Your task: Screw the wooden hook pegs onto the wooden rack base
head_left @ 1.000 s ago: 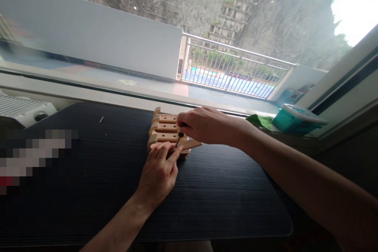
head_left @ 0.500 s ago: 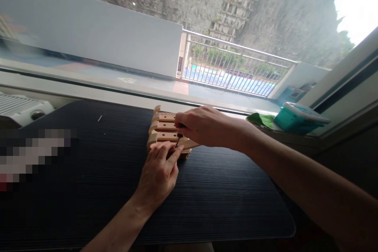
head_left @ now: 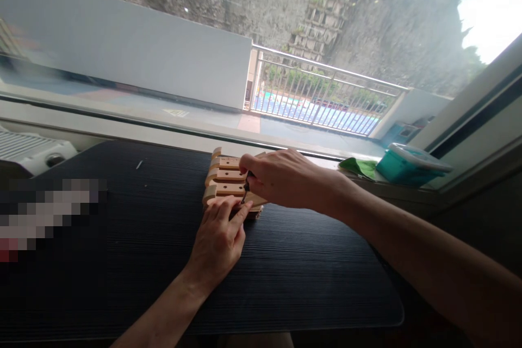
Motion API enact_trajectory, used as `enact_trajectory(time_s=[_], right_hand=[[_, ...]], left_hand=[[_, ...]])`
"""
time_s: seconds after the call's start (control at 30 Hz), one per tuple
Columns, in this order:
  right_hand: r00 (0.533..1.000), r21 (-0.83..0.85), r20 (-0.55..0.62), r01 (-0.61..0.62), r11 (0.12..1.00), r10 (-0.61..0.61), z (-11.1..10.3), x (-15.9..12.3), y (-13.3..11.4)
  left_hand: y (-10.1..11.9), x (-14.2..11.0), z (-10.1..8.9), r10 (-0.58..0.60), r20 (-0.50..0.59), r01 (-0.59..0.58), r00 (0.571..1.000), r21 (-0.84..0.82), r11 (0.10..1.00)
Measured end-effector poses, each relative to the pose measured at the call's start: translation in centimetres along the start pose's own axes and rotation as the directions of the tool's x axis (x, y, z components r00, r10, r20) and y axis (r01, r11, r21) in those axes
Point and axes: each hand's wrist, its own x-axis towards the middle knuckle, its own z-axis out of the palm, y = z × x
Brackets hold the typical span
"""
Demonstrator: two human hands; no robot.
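Black, wood-grained tabletop abuts a white window sill and carries, near that far edge, a pale wooden slatted assembly with rounded ends and paired dark holes. Right hand: fingers closed around a black-handled screwdriver with slim metal shaft. Left hand: fingers laid on the assembly's near side (clamping cannot be confirmed; the underside is hidden). Expected handling: light, stiff, smooth enough to slide. Grip by solid side edges, clear of the tip.
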Motion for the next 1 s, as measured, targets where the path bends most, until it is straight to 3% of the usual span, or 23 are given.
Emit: enact_trajectory(time_s=[0.23,0.63,0.87,1.0], right_hand=[[0.998,0.039,-0.015,0.058,0.998,-0.057,0.9,0.3,0.5],[0.995,-0.03,-0.055,-0.081,0.996,0.08,0.3,1.0,0.0],[0.99,0.024,-0.131,0.054,0.998,-0.05,0.9,0.9,0.5],[0.993,0.007,-0.112,0.044,0.999,-0.043,1.0,1.0,0.4]], left_hand=[[-0.1,0.0,0.1,-0.002,0.01,0.002,1.0,-0.005,1.0],[0.1,0.0,0.0,-0.003,-0.002,0.003,1.0,-0.008,1.0],[0.0,0.0,-0.1,-0.005,0.007,0.005,1.0,-0.004,1.0],[0.0,0.1,-0.1,0.004,0.003,-0.004,1.0,-0.02,1.0]])
